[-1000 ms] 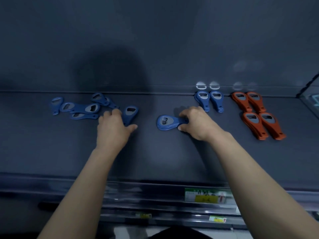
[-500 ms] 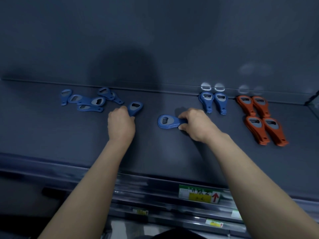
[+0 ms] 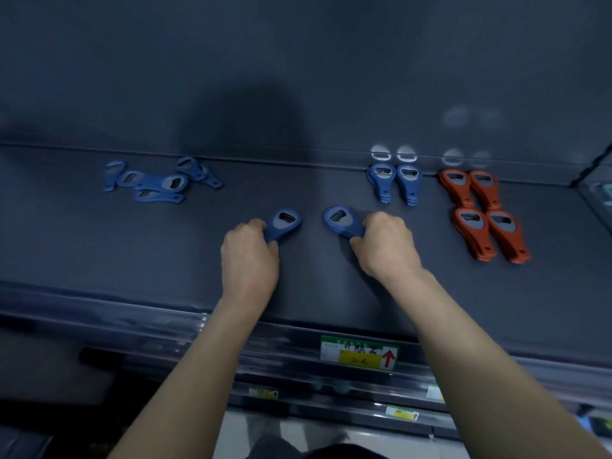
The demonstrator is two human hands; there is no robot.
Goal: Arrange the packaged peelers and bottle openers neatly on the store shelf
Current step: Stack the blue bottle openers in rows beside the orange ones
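My left hand (image 3: 248,256) grips the handle of a blue bottle opener (image 3: 284,222) in the middle of the dark shelf (image 3: 99,246). Just to its right, my right hand (image 3: 385,245) grips the handle of a small stack of blue openers (image 3: 341,220). Both heads point away from me. Several loose blue openers (image 3: 155,182) lie jumbled at the back left. Two neat stacks of blue openers (image 3: 395,180) stand at the back wall on the right. Beside them lie orange openers (image 3: 482,210) in two rows of two stacks.
The shelf's front rail carries a green and yellow price label with a red arrow (image 3: 359,354). Lower shelf edges with small labels (image 3: 402,414) show beneath. A side divider (image 3: 592,167) bounds the shelf at the far right.
My left hand has carried its blue opener rightwards, away from the loose pile, close to the one in my right hand. The right hand's stack has turned so its head points away from me.
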